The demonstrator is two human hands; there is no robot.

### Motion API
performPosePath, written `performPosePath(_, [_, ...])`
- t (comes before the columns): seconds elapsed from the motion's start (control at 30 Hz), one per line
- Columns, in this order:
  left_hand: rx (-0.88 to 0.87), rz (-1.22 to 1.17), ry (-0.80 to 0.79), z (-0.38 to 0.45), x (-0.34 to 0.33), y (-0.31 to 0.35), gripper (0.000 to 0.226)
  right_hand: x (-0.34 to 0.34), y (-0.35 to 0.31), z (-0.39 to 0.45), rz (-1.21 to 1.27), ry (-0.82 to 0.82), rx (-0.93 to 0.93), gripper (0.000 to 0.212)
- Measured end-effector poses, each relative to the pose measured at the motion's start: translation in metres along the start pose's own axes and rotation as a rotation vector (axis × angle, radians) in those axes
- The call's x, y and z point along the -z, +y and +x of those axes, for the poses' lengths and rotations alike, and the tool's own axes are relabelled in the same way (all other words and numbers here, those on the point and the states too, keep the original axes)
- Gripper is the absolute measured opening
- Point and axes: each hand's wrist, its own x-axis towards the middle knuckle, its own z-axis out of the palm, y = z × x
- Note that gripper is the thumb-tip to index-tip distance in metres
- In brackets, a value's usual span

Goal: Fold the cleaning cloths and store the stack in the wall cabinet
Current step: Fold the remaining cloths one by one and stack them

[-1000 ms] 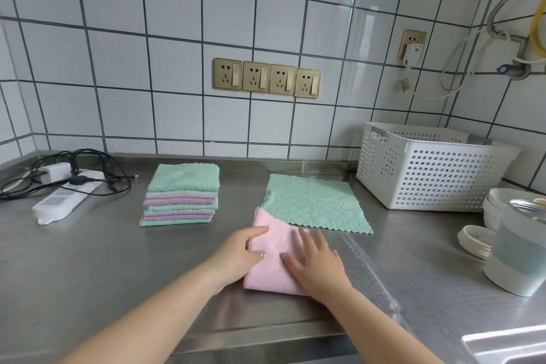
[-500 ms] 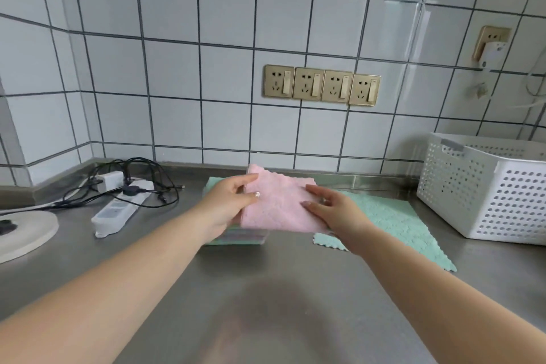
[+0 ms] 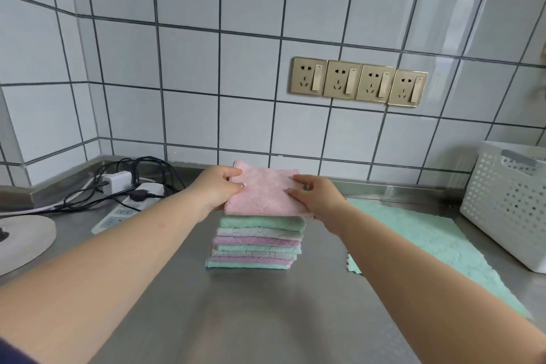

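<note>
A folded pink cloth (image 3: pixel 264 192) is held flat just above a stack of folded green and pink cloths (image 3: pixel 257 244) on the steel counter. My left hand (image 3: pixel 217 189) grips the pink cloth's left edge, thumb on top. My right hand (image 3: pixel 317 196) grips its right edge. Whether the pink cloth touches the stack's top is hidden by the cloth itself. An unfolded green cloth (image 3: pixel 437 242) lies flat on the counter to the right of the stack, partly under my right forearm.
A white perforated basket (image 3: pixel 508 204) stands at the right. A power strip with a charger and black cables (image 3: pixel 127 195) lies at the back left. A round pale disc (image 3: pixel 20 239) sits at the far left. Four wall sockets (image 3: pixel 359 84) are above.
Both hands lifted the folded pink cloth off the counter and carried it left, over the stack. The view followed to the left.
</note>
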Motion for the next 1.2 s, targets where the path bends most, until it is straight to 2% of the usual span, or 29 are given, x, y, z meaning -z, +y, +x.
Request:
performPosePath(0.1, [-0.025,0.112,0.013,0.001,0.000,-0.009,0.050,-0.008,0.005,0.006,-0.034,-0.018,-0.006,0.051])
performPosePath(0.2, [-0.059,0.347,0.028,-0.006,-0.006,-0.019,0.049,-0.020,0.013,0.008,-0.147,-0.065,-0.021,0.048])
performPosePath(0.3, [-0.086,0.498,0.095,-0.008,-0.006,-0.016,0.058,-0.018,0.007,0.008,-0.165,-0.054,-0.049,0.043])
performPosePath(0.4, [-0.295,0.613,0.208,-0.006,-0.004,-0.006,0.055,-0.013,-0.007,0.016,-0.065,0.059,-0.024,0.041])
performPosePath(0.5, [-0.461,0.665,0.166,-0.002,-0.018,0.007,0.046,-0.022,-0.016,0.025,-0.283,0.077,0.124,0.043])
performPosePath(0.6, [-0.385,0.794,0.062,0.006,-0.039,0.010,0.042,-0.044,-0.012,0.030,-0.605,-0.045,0.260,0.042])
performPosePath(0.67, [-0.277,0.941,-0.018,0.010,-0.046,0.003,0.037,-0.057,0.002,0.034,-0.719,-0.115,0.300,0.038])
performPosePath(0.73, [-0.200,1.002,-0.064,0.017,-0.047,-0.010,0.042,-0.065,0.016,0.039,-0.702,-0.150,0.259,0.040])
performPosePath(0.9, [-0.011,0.947,-0.136,0.023,-0.042,-0.022,0.055,-0.069,0.029,0.047,-0.666,-0.153,0.081,0.051])
performPosePath(1.13, [0.077,0.835,-0.077,0.019,-0.042,-0.030,0.067,-0.072,0.028,0.038,-0.486,-0.122,-0.100,0.065])
performPosePath(1.2, [0.104,0.848,-0.068,0.018,-0.042,-0.030,0.069,-0.066,0.026,0.034,-0.405,-0.139,-0.100,0.065])
